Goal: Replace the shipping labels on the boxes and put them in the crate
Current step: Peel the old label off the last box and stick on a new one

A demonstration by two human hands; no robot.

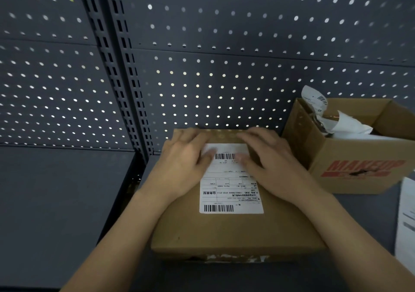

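A closed brown cardboard box [235, 231] lies flat on the dark shelf in front of me. A white shipping label [231, 193] with two barcodes is on its top face. My left hand [186, 161] lies flat on the label's upper left part, fingers straight, thumb on the paper. My right hand [269, 161] lies flat on the upper right part, fingers spread toward the far edge of the box. Both hands press down on the label and the box top.
An open cardboard box printed "MAKEUP" [359, 168] stands at the right and holds crumpled white label scraps [345, 123]. White sheets [406, 220] lie at the right edge. A dark pegboard wall [224, 67] rises behind. A shelf upright [125, 89] divides the bays.
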